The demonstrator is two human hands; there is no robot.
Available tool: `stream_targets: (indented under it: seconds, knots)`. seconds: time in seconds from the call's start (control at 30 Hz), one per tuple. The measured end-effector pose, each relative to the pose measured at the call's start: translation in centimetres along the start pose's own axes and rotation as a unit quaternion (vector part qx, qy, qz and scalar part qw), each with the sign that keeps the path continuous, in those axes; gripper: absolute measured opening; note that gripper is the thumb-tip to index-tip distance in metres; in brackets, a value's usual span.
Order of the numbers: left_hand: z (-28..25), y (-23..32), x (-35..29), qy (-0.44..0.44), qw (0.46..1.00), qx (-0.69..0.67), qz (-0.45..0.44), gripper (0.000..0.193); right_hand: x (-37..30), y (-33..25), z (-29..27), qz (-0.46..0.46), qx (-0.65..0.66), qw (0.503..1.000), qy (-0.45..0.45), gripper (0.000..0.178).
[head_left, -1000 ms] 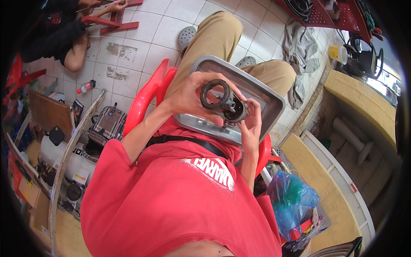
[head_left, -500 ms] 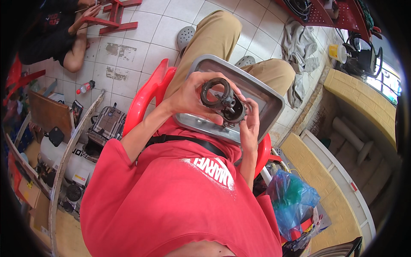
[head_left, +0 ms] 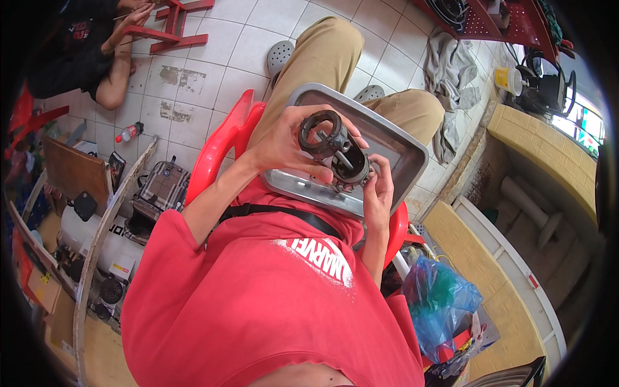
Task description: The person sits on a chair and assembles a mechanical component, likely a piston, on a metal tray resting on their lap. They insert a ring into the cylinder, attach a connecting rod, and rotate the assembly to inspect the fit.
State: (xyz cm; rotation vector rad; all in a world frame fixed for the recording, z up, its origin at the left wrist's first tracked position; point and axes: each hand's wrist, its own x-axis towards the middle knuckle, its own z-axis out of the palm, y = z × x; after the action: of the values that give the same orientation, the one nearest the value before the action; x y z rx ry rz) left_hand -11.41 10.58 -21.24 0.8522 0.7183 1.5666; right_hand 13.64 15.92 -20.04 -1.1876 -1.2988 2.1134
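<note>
A dark, greasy metal part (head_left: pixel 336 143) is held up over the tray on my lap. It has a round open ring on its left end and a hollow housing with a jagged, tooth-like rim on its right. My left hand (head_left: pixel 288 147) wraps around the ring end, thumb below and fingers behind it. At the housing's right side, the fingertips of my right hand (head_left: pixel 380 186) pinch its edge. Beneath both hands lies the grey metal tray (head_left: pixel 412 151), tilted across my thighs.
I sit on a red plastic chair (head_left: pixel 211 158). A blue plastic bag (head_left: pixel 445 303) lies at my right, and a white tank-like machine (head_left: pixel 97 235) stands at my left. At the upper left another person (head_left: pixel 111 80) sits by a red frame (head_left: pixel 169 29). Grey cloth (head_left: pixel 445 84) lies on the tiles.
The metal part has turned slightly in my hands. Its ring end has shifted up and left, and more of the housing's hollow inside shows. The tray has stayed put.
</note>
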Motion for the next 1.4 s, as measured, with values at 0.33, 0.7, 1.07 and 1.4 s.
stream_targets:
  seconds: [0.33,0.7,1.07,1.4]
  knots:
    - [-0.4,0.4,-0.1,-0.021,0.998,-0.025,-0.049,0.076,-0.3,-1.1,0.1,-0.045,-0.029,0.998,-0.025,0.037]
    - [-0.4,0.2,-0.1,-0.015,0.998,-0.021,-0.062,0.077,-0.1,-1.2,0.9,-0.077,-0.044,0.996,-0.004,0.049]
    - [-0.7,-0.2,-0.5,0.12,0.985,-0.107,-0.063,0.092,0.6,-1.0,-0.2,-0.074,-0.225,0.962,0.133,0.019]
    - [-1.1,-0.2,-0.2,0.186,0.972,-0.101,-0.102,0.083,1.6,-1.0,3.8,-0.141,-0.528,0.837,0.01,0.052]
